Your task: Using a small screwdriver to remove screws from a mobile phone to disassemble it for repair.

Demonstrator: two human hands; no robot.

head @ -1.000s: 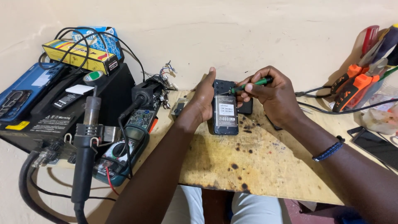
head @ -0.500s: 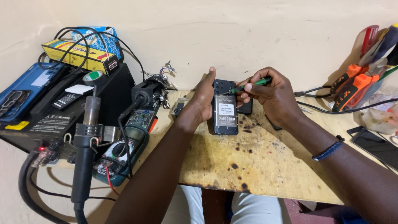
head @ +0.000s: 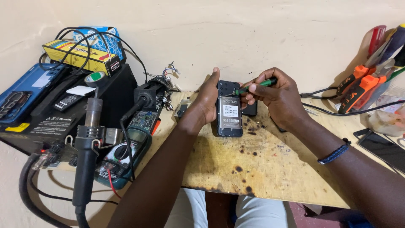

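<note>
Fingers of your right hand pinch a green screwdriver, tip pointing left onto the opened phone's upper end. Your left hand clasps the phone's left edge; its long axis runs away from you on the surface.

open black phone flat, green screwdriver

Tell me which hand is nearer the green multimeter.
Left. The left hand steadies the opened phone, on the side facing the multimeter; the right hand is beyond the phone.
</note>
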